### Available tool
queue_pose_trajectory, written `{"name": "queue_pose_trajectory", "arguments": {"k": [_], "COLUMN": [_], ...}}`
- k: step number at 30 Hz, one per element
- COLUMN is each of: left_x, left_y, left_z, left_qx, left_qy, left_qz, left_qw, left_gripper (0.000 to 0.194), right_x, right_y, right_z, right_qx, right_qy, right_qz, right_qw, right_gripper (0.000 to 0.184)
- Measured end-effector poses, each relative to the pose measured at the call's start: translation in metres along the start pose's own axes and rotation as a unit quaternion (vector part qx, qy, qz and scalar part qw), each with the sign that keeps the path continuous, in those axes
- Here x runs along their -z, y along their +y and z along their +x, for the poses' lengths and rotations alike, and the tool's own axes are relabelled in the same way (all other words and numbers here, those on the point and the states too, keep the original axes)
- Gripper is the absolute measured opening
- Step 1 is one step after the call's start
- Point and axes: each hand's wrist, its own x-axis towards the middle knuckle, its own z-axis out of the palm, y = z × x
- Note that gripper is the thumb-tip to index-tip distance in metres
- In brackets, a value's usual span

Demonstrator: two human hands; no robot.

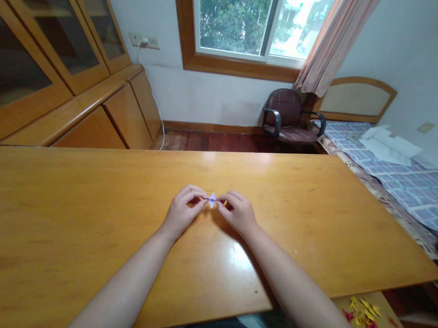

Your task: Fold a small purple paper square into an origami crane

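Legible markings: none. No text, label, brand, number or sign can be read.

I see a small, pale purple folded piece point(212, 200) (paper, by its look), pinched at its sides between the fingers of the left hand point(184, 210) and right hand point(239, 213). It points up and down in the gap between the fingers; its finer creases are too small for me to tell.
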Motion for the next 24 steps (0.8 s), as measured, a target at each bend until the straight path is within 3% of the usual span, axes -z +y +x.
{"name": "queue_pose_trajectory", "arguments": {"k": [24], "left_x": [0.0004], "left_y": [0.0008], "left_z": [0.0007], "left_qx": [-0.012], "left_qy": [0.011], "left_qz": [-0.007], "left_qw": [1.0], "left_gripper": [0.007], "right_x": [0.0021], "right_y": [0.0011], "right_z": [0.0035], "right_qx": [0.0], "right_qy": [-0.009], "right_qz": [0.08], "right_qw": [0.997], "right_gripper": [0.01]}}
